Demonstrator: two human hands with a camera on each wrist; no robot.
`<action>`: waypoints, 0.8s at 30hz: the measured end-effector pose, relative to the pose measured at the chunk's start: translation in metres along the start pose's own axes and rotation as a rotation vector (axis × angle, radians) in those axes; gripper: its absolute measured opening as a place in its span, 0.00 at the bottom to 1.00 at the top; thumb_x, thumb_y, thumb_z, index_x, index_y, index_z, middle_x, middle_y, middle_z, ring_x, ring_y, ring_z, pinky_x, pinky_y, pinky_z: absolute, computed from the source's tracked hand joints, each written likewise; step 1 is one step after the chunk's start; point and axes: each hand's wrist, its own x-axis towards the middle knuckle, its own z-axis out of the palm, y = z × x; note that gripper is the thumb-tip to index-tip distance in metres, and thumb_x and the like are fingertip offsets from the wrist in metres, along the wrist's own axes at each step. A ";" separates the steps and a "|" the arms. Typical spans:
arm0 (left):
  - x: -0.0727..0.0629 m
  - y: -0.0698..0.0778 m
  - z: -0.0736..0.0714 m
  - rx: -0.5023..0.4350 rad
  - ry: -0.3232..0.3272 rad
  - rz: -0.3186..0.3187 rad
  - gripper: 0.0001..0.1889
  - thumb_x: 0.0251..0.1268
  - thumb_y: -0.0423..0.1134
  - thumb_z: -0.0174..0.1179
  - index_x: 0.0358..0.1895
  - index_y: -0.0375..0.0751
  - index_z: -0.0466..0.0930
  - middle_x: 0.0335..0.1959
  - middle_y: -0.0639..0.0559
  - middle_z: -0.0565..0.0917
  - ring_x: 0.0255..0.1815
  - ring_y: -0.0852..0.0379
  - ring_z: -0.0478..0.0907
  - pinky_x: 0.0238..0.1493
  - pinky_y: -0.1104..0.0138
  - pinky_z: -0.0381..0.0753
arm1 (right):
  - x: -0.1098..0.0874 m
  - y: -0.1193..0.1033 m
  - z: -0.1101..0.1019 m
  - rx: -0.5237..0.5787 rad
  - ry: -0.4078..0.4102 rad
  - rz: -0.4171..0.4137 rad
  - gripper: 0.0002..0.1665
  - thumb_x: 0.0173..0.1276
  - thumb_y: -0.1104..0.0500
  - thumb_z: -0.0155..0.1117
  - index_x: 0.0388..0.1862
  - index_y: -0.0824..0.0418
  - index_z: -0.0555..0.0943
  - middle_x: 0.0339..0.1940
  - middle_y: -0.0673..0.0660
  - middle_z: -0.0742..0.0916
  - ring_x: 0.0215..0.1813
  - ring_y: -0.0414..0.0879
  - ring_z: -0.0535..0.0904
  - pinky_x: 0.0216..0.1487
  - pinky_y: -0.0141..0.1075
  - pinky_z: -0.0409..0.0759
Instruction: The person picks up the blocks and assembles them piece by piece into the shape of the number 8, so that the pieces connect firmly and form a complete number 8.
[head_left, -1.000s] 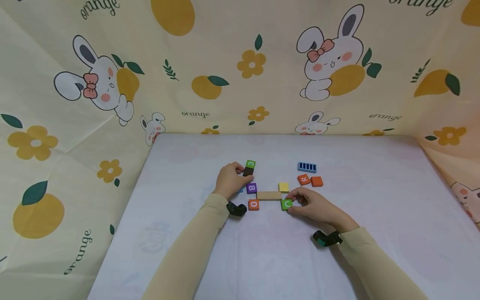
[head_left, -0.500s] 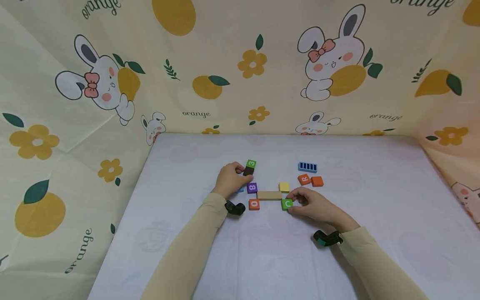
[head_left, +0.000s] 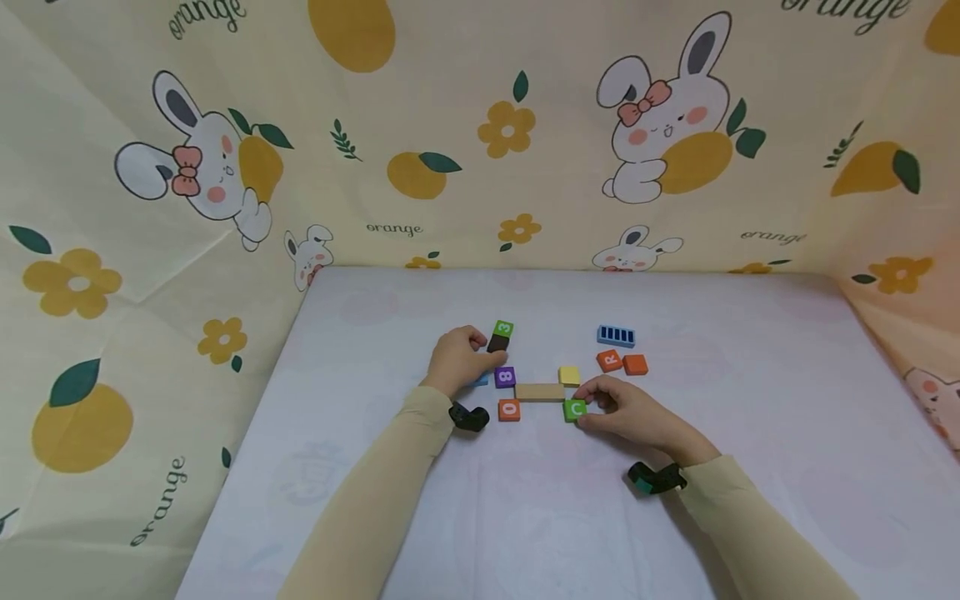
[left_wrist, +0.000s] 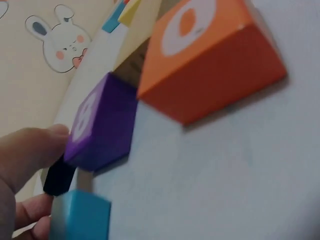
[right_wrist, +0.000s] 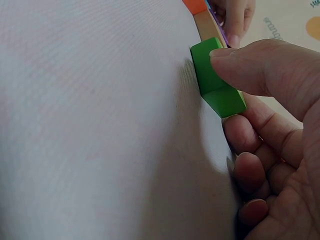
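Note:
My left hand [head_left: 461, 360] pinches a dark block [head_left: 497, 342] between thumb and fingers, beside a green block marked 3 [head_left: 504, 327]. In the left wrist view the thumb tip lies right at the purple block marked 8 [left_wrist: 100, 125], with a blue block [left_wrist: 82, 215] near the fingers. My right hand [head_left: 633, 414] holds the green block marked C [head_left: 574, 409], its thumb on one side and fingers on the other. That block sits at the right end of a flat wooden block [head_left: 539, 392]. An orange block marked 0 [head_left: 509, 409] is at the left end.
A yellow block [head_left: 569, 375] lies behind the wooden block's right end. Farther right are an orange block marked R [head_left: 609, 360], a plain orange block [head_left: 635, 364] and a blue block with dark stripes [head_left: 616, 335]. A patterned cloth [head_left: 442, 108] hangs behind the white table [head_left: 480, 517].

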 end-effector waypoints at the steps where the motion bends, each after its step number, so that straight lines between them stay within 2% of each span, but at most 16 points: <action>1: 0.000 0.001 0.001 0.007 0.009 -0.003 0.25 0.50 0.58 0.71 0.43 0.44 0.80 0.37 0.51 0.77 0.40 0.52 0.72 0.43 0.61 0.72 | 0.000 0.000 0.000 0.003 0.001 0.002 0.23 0.57 0.49 0.75 0.49 0.51 0.78 0.41 0.56 0.76 0.45 0.51 0.68 0.43 0.42 0.68; 7: 0.001 0.001 0.005 0.039 0.050 -0.001 0.22 0.52 0.56 0.70 0.42 0.44 0.80 0.36 0.52 0.78 0.39 0.53 0.72 0.41 0.61 0.72 | 0.001 0.001 0.002 -0.001 0.006 0.010 0.23 0.57 0.49 0.75 0.49 0.51 0.78 0.41 0.56 0.76 0.45 0.51 0.67 0.43 0.42 0.68; 17: 0.003 0.004 0.008 0.059 0.066 0.009 0.24 0.52 0.57 0.69 0.44 0.43 0.81 0.35 0.52 0.78 0.38 0.53 0.73 0.40 0.61 0.72 | 0.000 0.000 0.001 0.002 0.003 0.014 0.24 0.57 0.49 0.75 0.49 0.52 0.78 0.41 0.56 0.76 0.46 0.51 0.67 0.44 0.41 0.68; 24: 0.004 -0.004 0.004 0.006 0.026 0.054 0.19 0.57 0.51 0.68 0.46 0.43 0.82 0.39 0.52 0.79 0.41 0.54 0.73 0.46 0.61 0.73 | 0.000 -0.001 -0.001 0.000 0.003 0.012 0.24 0.57 0.49 0.75 0.50 0.52 0.78 0.41 0.56 0.76 0.45 0.51 0.68 0.43 0.41 0.68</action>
